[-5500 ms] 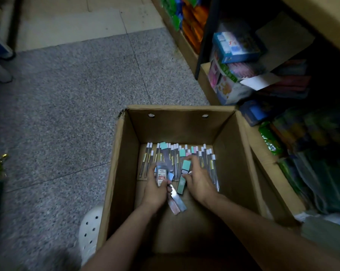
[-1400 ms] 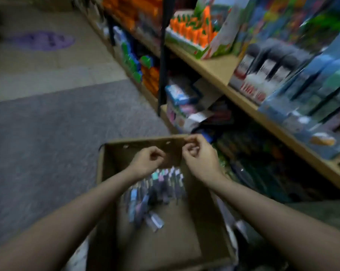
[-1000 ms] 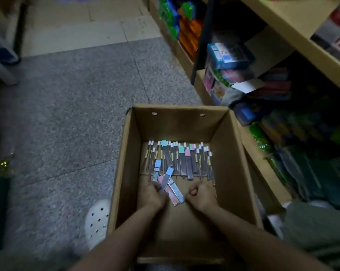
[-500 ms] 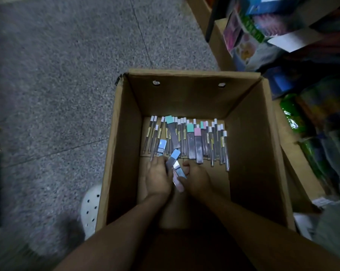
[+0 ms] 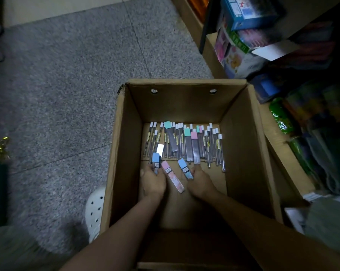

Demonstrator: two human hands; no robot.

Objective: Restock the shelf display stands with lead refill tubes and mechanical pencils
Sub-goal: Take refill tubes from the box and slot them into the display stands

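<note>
Both hands are drawing apart compared with half a second ago, when they were pressed together over the loose cases. Near me, the left hand (image 5: 153, 182) is closing its fingers around a flat blue-capped plastic lead case (image 5: 156, 162), while the right hand (image 5: 199, 181) is pinching another blue-capped lead case (image 5: 185, 169) by its lower end. A pink-capped flat lead case (image 5: 172, 176) is lying loose between them on the floor of the brown cardboard box (image 5: 124, 145). Farther in, a row of thin clear lead refill tubes with white caps (image 5: 208, 145) is lying against the far wall. These look light, stiff and slippery; gripping mid-body seems safest.
</note>
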